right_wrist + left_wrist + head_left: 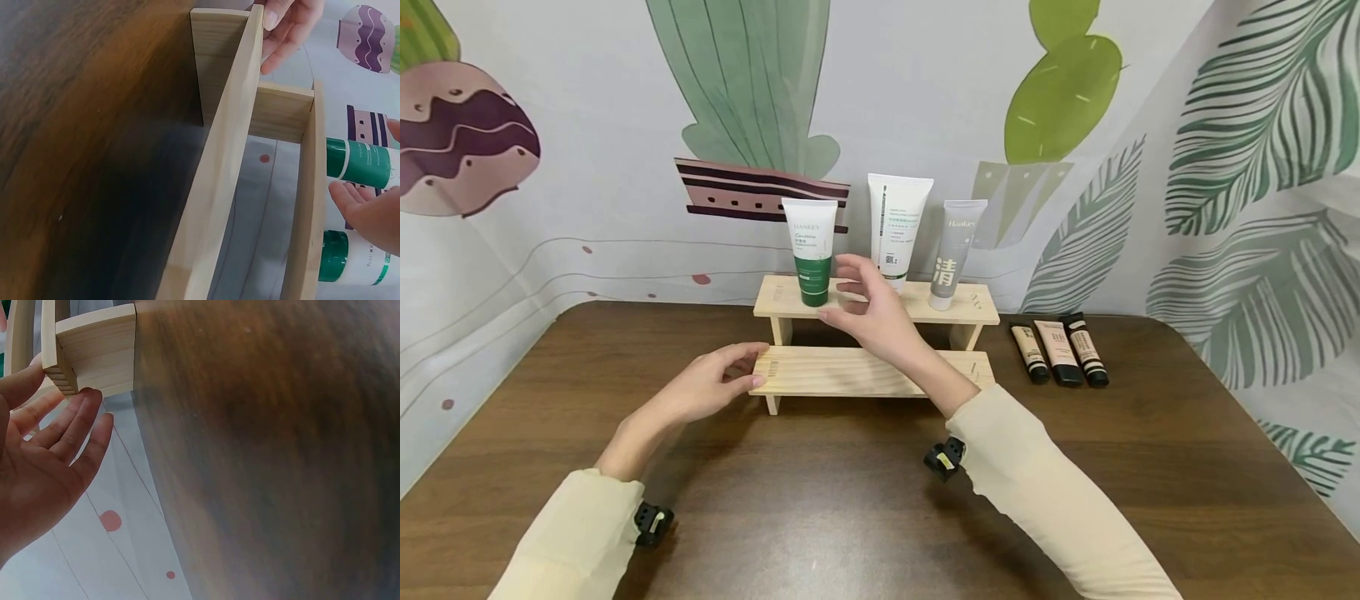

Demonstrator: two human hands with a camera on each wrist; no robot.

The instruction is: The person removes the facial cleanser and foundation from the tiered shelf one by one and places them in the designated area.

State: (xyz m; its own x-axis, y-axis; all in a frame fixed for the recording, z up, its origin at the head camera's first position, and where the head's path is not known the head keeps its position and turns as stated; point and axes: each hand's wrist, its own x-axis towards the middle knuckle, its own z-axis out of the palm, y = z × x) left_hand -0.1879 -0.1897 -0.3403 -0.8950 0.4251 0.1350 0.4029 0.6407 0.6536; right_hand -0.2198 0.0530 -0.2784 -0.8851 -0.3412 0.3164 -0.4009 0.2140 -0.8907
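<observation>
The two-tier wooden rack stands on the brown tabletop (835, 500), close to its rear edge, where a printed backdrop (587, 208) hangs. The upper board (767, 297) is set behind and above the lower board (831, 372); a narrow gap divides the two. Tabletop extends forward of the rack and to its left. At right, past the end of the upper board, a beige tube (1027, 346), a pink tube (1057, 343) and a black-capped striped tube (1082, 343) lie side by side.

Three tubes stand cap-down on the upper board. The green-and-white tube (811, 250) is near the left end, with board surface between its cap and the left edge. The white tube (901, 217) stands at mid-length, its lower part partly covered by a hand. The grey tube (957, 250) stands toward the right end, tilted slightly.

Left hand (703, 385): grasping the left end of the lower board, thumb against fingers at the corner. Right hand (874, 307): released, fingers spread and slightly bent, reaching over the lower board. The green-and-white tube is just beside its thumb and fingertips, on their left; whether they touch cannot be told.
</observation>
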